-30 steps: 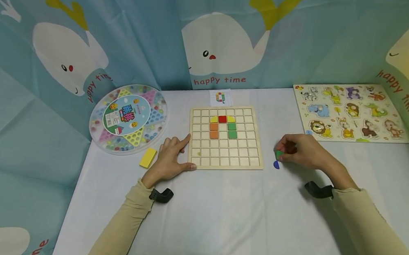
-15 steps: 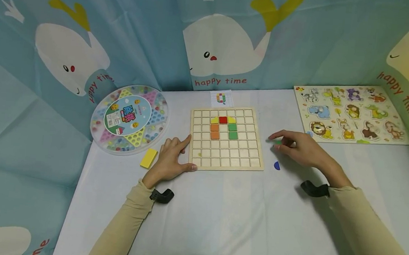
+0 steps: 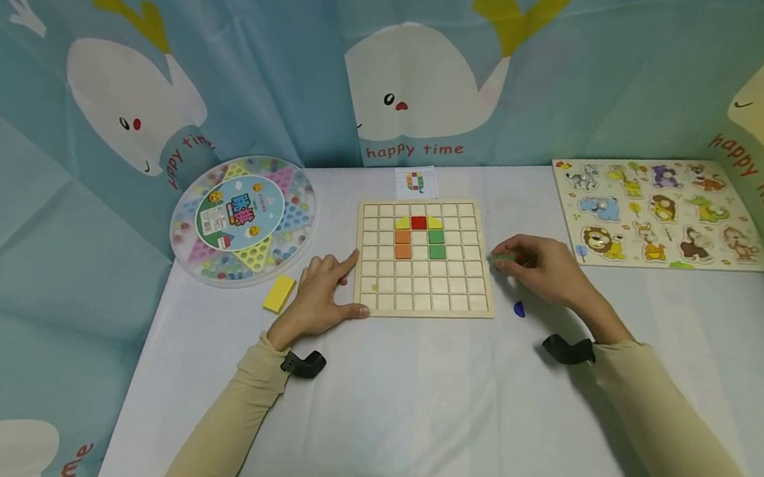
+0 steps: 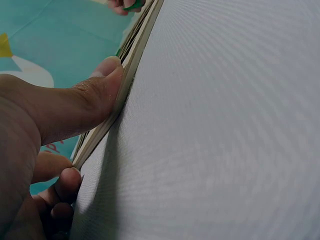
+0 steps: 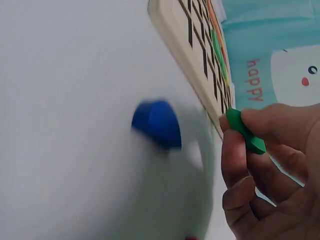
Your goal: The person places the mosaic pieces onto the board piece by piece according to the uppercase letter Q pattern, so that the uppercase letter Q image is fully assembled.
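A wooden grid board lies mid-table, with red, yellow, orange and green pieces forming an arch in its cells. My left hand rests at its near left corner. The left thumb presses the front edge, and the index finger lies against the left side. Just past the board's right edge, my right hand pinches a small green block between thumb and fingers. A blue half-round block lies on the cloth below that hand. A red speck shows at the bottom of the right wrist view.
Behind the board lies a small pattern card. A round Chinese checkers set and a yellow block are at the left. An animal puzzle board sits at the back right, before a whale-print curtain.
My right hand has moved left with the green block, from beside the blue block to the board's right edge. The left hand and the pieces in the grid stay put.
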`<state>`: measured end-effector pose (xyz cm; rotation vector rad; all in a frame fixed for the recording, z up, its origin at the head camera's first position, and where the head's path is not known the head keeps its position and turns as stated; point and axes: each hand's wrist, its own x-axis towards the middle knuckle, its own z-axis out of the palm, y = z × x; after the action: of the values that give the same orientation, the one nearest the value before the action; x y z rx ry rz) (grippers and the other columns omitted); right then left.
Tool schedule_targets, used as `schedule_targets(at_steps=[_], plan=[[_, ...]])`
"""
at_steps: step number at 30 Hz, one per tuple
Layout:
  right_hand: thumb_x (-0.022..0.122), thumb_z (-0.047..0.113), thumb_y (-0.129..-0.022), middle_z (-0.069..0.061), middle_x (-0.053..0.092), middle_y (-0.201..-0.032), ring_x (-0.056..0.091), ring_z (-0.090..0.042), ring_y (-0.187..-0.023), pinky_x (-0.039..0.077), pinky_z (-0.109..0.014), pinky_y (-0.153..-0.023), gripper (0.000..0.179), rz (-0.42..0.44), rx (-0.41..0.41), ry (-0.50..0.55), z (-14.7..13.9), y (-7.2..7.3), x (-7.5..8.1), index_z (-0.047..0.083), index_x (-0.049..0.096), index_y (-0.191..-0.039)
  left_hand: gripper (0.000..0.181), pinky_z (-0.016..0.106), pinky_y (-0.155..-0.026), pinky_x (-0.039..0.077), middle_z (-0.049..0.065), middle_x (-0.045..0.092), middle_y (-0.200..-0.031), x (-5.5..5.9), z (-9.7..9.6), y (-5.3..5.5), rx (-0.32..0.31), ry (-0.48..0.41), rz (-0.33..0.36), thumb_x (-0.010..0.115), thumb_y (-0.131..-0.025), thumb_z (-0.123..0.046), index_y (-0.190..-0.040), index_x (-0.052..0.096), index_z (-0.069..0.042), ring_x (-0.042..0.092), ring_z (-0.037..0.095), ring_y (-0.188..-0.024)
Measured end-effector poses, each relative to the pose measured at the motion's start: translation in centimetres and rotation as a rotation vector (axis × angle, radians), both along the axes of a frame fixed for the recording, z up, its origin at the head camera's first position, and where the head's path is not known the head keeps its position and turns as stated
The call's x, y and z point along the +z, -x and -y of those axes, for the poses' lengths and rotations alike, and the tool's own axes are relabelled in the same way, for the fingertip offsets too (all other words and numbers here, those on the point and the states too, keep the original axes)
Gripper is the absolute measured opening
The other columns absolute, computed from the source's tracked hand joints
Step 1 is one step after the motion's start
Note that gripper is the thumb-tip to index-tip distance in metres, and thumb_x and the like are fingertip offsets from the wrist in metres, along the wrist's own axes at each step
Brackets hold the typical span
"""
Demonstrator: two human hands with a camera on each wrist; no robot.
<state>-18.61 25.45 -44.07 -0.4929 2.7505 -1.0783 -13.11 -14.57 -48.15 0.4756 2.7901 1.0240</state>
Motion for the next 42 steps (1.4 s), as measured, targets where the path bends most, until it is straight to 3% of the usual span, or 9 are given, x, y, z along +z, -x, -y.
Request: schedule_targets(at_steps=[6, 15, 20, 26, 29, 36, 42], plan=[[0.071, 0.014, -0.102, -0.013, 0.077, -0.114, 0.060, -0.019, -0.081, 0.047, -0.025, -0.065, 0.018, 0.055, 0.001, 0.053, 1.7, 0.4, -0.3, 0.012, 0.081, -0.117, 0.104, 0.038, -0.085, 0.023, 0.005, 0.046, -0.098, 0.0, 0.0, 0.1, 0.003, 0.003, 0.013, 0.093, -0.082, -0.035, -0.166, 0.036, -0.010, 0.030, 0.023, -0.094], [0.079, 0.012, -0.097, -0.017, 0.077, -0.118, 0.074, -0.020, -0.088, 0.051, -0.017, -0.072, 0.023, 0.021, 0.006, 0.125, 4.0, 1.0, -1.0, 0.007, 0.081, -0.119, 0.105, 0.038, -0.086, 0.023, 0.005, 0.046, -0.098, 0.0, 0.0, 0.0, 0.006, 0.006, 0.019, 0.093, -0.082, -0.036, -0.166, 0.036, -0.010, 0.030, 0.023, -0.095], [0.080, 0.003, -0.093, -0.023, 0.074, -0.125, 0.076, -0.029, -0.094, 0.053, -0.014, -0.075, 0.035, 0.051, 0.019, 0.149, 5.0, 1.1, -0.9, 0.001, 0.076, -0.128, 0.104, 0.038, -0.086, 0.024, 0.005, 0.046, -0.098, 0.0, 0.0, 0.1, 0.007, 0.006, 0.012, 0.093, -0.083, -0.036, -0.166, 0.037, -0.009, 0.030, 0.022, -0.094], [0.080, 0.003, -0.094, -0.023, 0.073, -0.128, 0.076, -0.034, -0.099, 0.053, -0.012, -0.079, 0.035, 0.077, 0.036, 0.168, 6.1, 1.2, -1.1, 0.001, 0.075, -0.129, 0.103, 0.038, -0.086, 0.024, 0.005, 0.046, -0.097, 0.0, 0.0, 0.0, 0.005, -0.003, 0.000, 0.093, -0.082, -0.035, -0.165, 0.038, -0.008, 0.031, 0.021, -0.094], [0.082, 0.007, -0.093, -0.021, 0.074, -0.125, 0.075, -0.030, -0.096, 0.053, -0.013, -0.079, 0.035, 0.058, 0.040, 0.170, 6.6, 1.2, -1.3, 0.003, 0.076, -0.128, 0.103, 0.038, -0.085, 0.024, 0.005, 0.046, -0.098, 0.0, 0.0, 0.1, 0.004, -0.003, 0.009, 0.093, -0.083, -0.035, -0.165, 0.037, -0.009, 0.031, 0.022, -0.094], [0.086, 0.010, -0.090, -0.013, 0.076, -0.101, 0.068, -0.021, -0.088, 0.052, -0.019, -0.077, 0.034, 0.019, 0.076, 0.201, 7.9, 1.4, -1.7, 0.005, 0.079, -0.123, 0.103, 0.038, -0.085, 0.024, 0.006, 0.047, -0.098, -0.1, 0.0, 0.1, 0.002, 0.000, 0.011, 0.092, -0.083, -0.036, -0.166, 0.037, -0.010, 0.030, 0.023, -0.094], [0.089, 0.010, -0.087, -0.011, 0.077, -0.096, 0.069, -0.020, -0.085, 0.053, -0.019, -0.075, 0.033, 0.001, 0.110, 0.231, 9.0, 1.6, -2.0, 0.005, 0.081, -0.118, 0.104, 0.038, -0.085, 0.024, 0.005, 0.046, -0.098, -0.1, 0.1, 0.1, -0.001, 0.006, 0.002, 0.093, -0.083, -0.036, -0.166, 0.037, -0.009, 0.030, 0.022, -0.094]])
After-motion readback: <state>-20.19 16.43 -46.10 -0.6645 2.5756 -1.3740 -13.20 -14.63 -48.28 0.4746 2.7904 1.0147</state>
